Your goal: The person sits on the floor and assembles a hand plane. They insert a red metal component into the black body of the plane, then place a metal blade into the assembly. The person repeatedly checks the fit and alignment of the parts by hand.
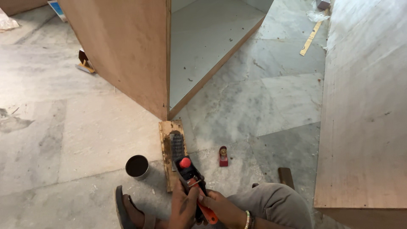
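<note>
The hand plane (191, 180), a rigid metal tool judged heavy, sits at the near end of the wooden block (171, 149), with the left hand (183, 208) and right hand (217, 204) fingers clamped around its body and orange rear handle, the soundest grip.

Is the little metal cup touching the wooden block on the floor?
Apart. The head view shows the metal cup standing left of the wooden block, with a strip of bare floor between them.
</note>
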